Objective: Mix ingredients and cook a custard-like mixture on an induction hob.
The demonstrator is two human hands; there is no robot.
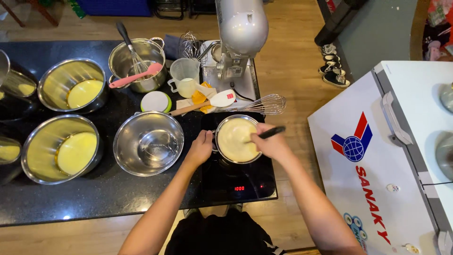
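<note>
A small steel pot (236, 140) full of pale cream mixture sits on a black induction cooker (238, 182) at the counter's right end. My left hand (201, 147) grips the pot's left handle. Over the pot's right side, my right hand (270, 142) is closed around a black-handled utensil (271, 132) whose end dips into the cream. An empty steel bowl (148, 143) stands just left of my left hand.
Two steel bowls (61, 148) (73, 85) with yellow batter stand at left. Behind are a pot with a whisk and pink spatula (138, 64), a measuring jug (184, 77), a wooden-handled spatula (203, 104), a wire whisk (264, 105) and a stand mixer (238, 38). A white chest freezer (377, 156) stands right.
</note>
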